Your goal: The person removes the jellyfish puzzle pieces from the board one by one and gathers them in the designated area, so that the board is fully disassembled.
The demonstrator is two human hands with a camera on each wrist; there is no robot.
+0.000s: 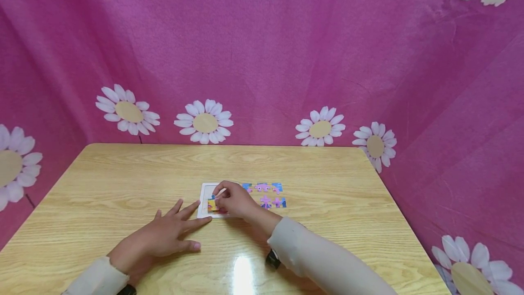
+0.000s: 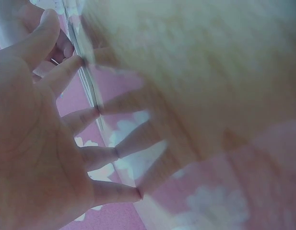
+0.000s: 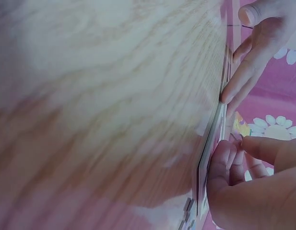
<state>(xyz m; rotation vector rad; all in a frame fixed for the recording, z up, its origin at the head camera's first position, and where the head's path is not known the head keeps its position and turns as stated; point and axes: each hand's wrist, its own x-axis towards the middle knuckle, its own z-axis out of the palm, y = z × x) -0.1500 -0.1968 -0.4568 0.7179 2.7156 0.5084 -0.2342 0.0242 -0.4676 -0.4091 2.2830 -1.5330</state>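
Observation:
A white-rimmed puzzle tray lies on the table, with yellow and red picture pieces in its lower part. Over it, my right hand pinches a small puzzle piece between thumb and fingers, mostly hidden by them. In the right wrist view a bit of yellow shows beside the fingertips of this hand. My left hand lies with fingers spread, index and middle fingertips touching the tray's left and lower-left edge. The left wrist view shows its palm and straight fingers.
Just right of the tray lie several loose puzzle pieces in blue and pink, set in two rough rows. The wood-grain table reflects light near its front. A pink cloth with daisies hangs behind and at the sides.

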